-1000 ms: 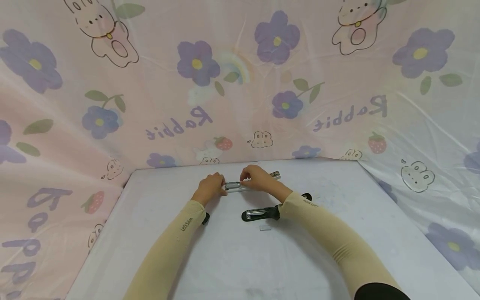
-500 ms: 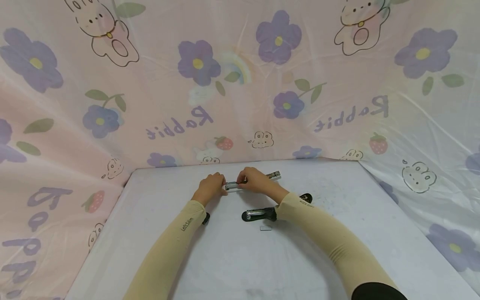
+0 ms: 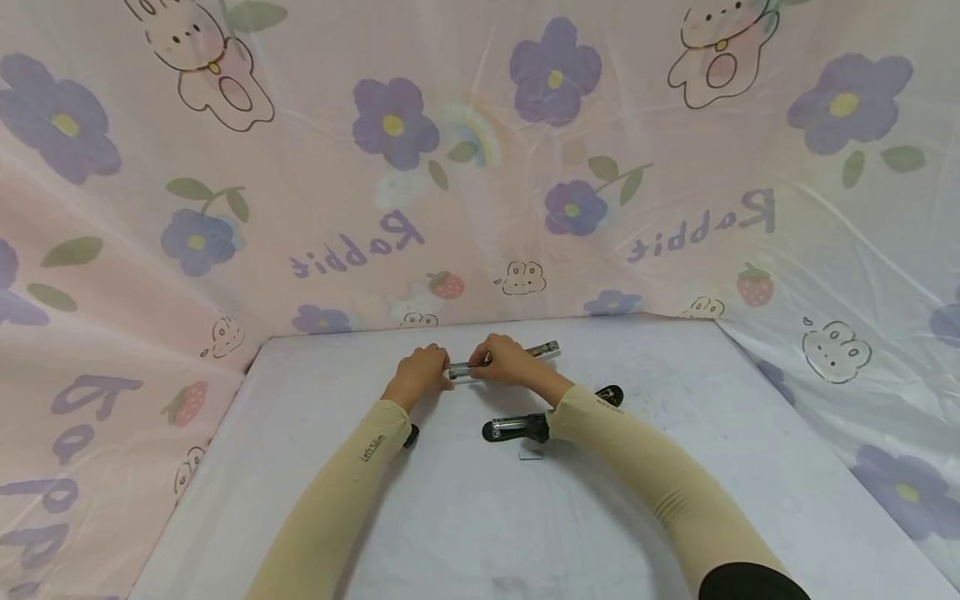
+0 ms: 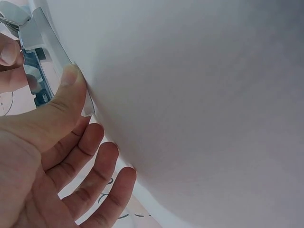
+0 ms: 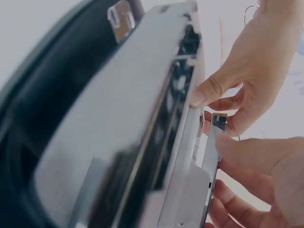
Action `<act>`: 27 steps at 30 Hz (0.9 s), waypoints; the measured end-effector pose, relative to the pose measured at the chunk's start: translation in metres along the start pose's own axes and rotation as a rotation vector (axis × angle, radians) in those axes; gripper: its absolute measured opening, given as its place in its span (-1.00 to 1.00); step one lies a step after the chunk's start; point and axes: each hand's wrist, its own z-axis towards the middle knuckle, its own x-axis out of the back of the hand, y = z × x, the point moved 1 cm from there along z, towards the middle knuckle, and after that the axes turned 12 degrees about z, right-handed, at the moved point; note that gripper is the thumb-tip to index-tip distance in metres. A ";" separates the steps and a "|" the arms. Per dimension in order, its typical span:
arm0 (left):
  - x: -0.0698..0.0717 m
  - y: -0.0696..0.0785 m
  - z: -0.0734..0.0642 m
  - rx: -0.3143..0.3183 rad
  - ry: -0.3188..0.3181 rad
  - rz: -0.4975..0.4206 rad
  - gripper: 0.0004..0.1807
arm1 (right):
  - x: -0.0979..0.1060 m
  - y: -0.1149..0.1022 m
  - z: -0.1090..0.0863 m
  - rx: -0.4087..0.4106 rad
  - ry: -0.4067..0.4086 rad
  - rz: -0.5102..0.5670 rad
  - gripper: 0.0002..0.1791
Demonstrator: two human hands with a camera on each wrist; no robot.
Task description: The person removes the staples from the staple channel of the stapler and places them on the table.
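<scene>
At the table's far side in the head view lies a white stapler (image 3: 545, 348), its long body opened out. My left hand (image 3: 420, 372) pinches the left end of its base between thumb and fingers, as the left wrist view shows of the base (image 4: 50, 35). With thumb and fingertips my right hand (image 3: 504, 360) pinches the metal staple channel (image 5: 214, 142) of the same stapler. Nearer to me an opened black stapler (image 3: 513, 427) lies partly under the right sleeve. A small strip of staples (image 3: 530, 456) lies just in front of it.
The white table (image 3: 450, 517) ends at a back edge close behind the hands. A pink patterned cloth (image 3: 465, 208) hangs behind and at both sides. Beneath the left wrist shows a small black piece (image 3: 411, 435).
My right hand has slid a little to the left along the white stapler, towards the left hand, baring more of its right part. The left hand keeps its place.
</scene>
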 end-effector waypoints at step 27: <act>0.002 0.001 -0.001 -0.003 0.022 -0.009 -0.65 | -0.006 0.005 0.008 -0.044 0.069 0.120 -0.91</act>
